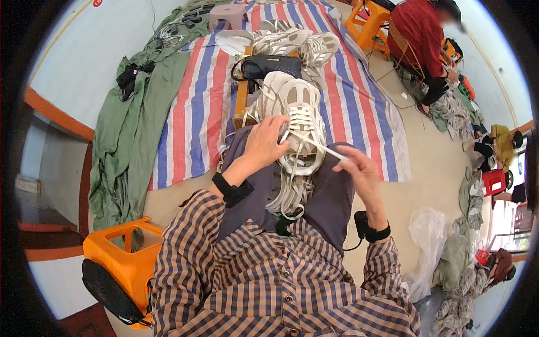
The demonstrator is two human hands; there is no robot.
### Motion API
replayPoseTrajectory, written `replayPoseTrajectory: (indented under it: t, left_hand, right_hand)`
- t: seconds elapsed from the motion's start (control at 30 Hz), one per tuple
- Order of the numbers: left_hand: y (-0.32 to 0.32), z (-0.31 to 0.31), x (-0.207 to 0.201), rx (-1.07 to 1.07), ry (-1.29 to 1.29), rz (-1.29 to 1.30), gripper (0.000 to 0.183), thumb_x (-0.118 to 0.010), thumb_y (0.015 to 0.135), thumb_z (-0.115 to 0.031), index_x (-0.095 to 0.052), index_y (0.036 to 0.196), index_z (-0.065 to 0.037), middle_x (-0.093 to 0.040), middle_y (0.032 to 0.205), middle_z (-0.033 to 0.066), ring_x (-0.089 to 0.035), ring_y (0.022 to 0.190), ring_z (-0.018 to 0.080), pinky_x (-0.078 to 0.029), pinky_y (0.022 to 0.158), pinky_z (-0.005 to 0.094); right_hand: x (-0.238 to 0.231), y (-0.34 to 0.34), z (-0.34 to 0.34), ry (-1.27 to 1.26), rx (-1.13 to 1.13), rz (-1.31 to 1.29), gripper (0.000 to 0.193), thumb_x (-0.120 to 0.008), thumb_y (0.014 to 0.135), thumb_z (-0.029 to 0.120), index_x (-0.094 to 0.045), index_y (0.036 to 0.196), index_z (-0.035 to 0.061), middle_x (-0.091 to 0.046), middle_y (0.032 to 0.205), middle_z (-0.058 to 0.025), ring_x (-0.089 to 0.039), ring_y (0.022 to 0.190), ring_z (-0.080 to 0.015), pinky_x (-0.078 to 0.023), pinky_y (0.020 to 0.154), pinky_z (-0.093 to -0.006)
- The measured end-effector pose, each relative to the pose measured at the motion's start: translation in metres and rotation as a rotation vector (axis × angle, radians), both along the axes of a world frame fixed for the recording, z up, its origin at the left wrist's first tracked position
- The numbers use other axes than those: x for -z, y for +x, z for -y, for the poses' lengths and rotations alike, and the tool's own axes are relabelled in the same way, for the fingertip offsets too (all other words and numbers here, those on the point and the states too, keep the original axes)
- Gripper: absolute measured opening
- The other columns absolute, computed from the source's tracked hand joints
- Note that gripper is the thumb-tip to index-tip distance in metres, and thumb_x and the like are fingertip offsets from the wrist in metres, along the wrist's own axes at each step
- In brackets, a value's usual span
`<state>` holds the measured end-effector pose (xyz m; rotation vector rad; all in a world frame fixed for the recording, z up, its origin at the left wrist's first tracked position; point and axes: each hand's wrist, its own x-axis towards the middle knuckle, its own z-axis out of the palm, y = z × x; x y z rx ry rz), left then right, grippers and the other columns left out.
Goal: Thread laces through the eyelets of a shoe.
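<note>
A white sneaker (303, 121) rests on my lap, toe pointing away from me. My left hand (265, 141) presses on its left side near the laces. My right hand (359, 168) pinches the end of a white shoelace (314, 143) that runs taut across from the shoe's eyelets. More loose white laces (289, 194) hang in a bundle between my knees. Both wrists wear black bands.
Several white sneakers (292, 42) and a black bag (272, 66) lie ahead on a wooden stool over a striped tarp (359, 106). An orange stool (120, 261) stands at my left. A person in red (421, 39) sits at the upper right; a clear plastic bag (426, 241) lies to my right.
</note>
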<state>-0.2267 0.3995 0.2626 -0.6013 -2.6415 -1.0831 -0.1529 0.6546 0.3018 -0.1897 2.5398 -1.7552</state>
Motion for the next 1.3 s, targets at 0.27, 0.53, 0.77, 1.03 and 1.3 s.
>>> replayPoseTrajectory:
  t: [0.27,0.53,0.77,1.03,1.3]
  left_hand:
    - [-0.007,0.006,0.002,0.048,0.082,0.08,0.045,-0.07,0.074,-0.017,-0.055,0.115,-0.007,-0.059,0.103,0.0136,-0.06,0.093,0.0294,-0.047,0.083,0.0395]
    - [-0.018,-0.042,-0.038,0.081,0.081,0.062,0.014,-0.063,0.079,-0.01,-0.061,0.091,-0.004,-0.062,0.086,0.0123,-0.062,0.083,0.027,-0.049,0.074,0.0355]
    - [-0.02,-0.045,-0.024,0.017,-0.65,-0.01,0.045,-0.071,0.067,-0.034,-0.059,0.098,-0.003,-0.063,0.092,0.0177,-0.062,0.088,0.036,-0.049,0.076,0.046]
    - [-0.032,-0.047,-0.013,0.047,-0.457,-0.097,0.012,-0.059,0.074,-0.01,-0.051,0.082,-0.005,-0.057,0.078,0.0163,-0.057,0.077,0.0387,-0.043,0.066,0.0477]
    - [-0.022,-0.05,-0.014,-0.011,-0.399,-0.008,0.02,-0.064,0.07,-0.018,-0.056,0.084,-0.006,-0.061,0.082,0.0158,-0.059,0.082,0.0365,-0.046,0.071,0.0472]
  right_hand:
    - [0.007,0.046,-0.051,-0.239,0.122,0.194,0.036,-0.062,0.089,0.007,-0.058,0.124,0.0005,-0.062,0.076,-0.0022,-0.057,0.067,-0.0082,-0.046,0.061,-0.0212]
    - [-0.006,0.109,-0.096,-0.238,0.288,0.132,0.033,-0.062,0.088,0.004,-0.06,0.12,-0.0011,-0.065,0.08,-0.0047,-0.058,0.068,-0.0091,-0.049,0.063,-0.0231]
    - [-0.039,0.103,-0.059,-0.451,0.16,0.081,0.028,-0.06,0.092,0.01,-0.061,0.119,0.0018,-0.069,0.087,-0.0049,-0.063,0.074,-0.0087,-0.051,0.066,-0.023]
    - [-0.034,0.115,-0.069,-0.579,0.152,-0.001,0.028,-0.058,0.095,0.015,-0.06,0.119,0.0016,-0.067,0.086,-0.0049,-0.058,0.071,-0.008,-0.048,0.065,-0.0218]
    - [-0.026,0.115,-0.065,-0.516,0.192,0.072,0.027,-0.057,0.095,0.012,-0.06,0.119,0.0001,-0.067,0.087,-0.0064,-0.06,0.074,-0.0082,-0.049,0.067,-0.0224]
